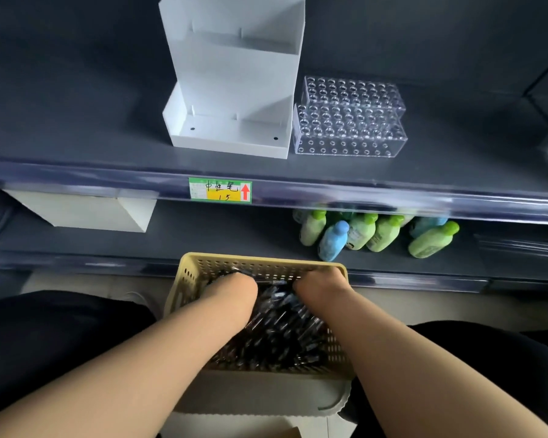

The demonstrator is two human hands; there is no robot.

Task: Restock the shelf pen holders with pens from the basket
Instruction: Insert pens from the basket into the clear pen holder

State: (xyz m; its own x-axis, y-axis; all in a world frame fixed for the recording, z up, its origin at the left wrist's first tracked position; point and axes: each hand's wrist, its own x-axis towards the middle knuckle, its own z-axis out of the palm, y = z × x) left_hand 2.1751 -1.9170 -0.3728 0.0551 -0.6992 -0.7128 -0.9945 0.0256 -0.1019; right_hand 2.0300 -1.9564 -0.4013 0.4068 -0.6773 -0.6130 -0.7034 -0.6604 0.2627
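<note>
Above and to the left of the basket (184, 281), a white box (86, 213) with flat matte sides stands on the lower shelf (203, 229). The basket is rectangular, of beige-yellow plastic, and its walls are pierced with rows of small round holes. The left hand (234, 289) dips into its far left part. The fingers are buried, so I cannot tell the grip.

High above the basket stands a white holder (231, 90) of thin matte sheet, with two stepped tiers. Just below it is a green and yellow label (220, 190).

Dark glossy pens (282, 336) fill the basket in a heap. The right hand (321, 284) is at its far right corner, its fingers also hidden.

Above and to the right, a clear holder (350, 121) has two stepped blocks full of round holes. Closer to the basket stand rounded green and blue bottles (377, 232).
</note>
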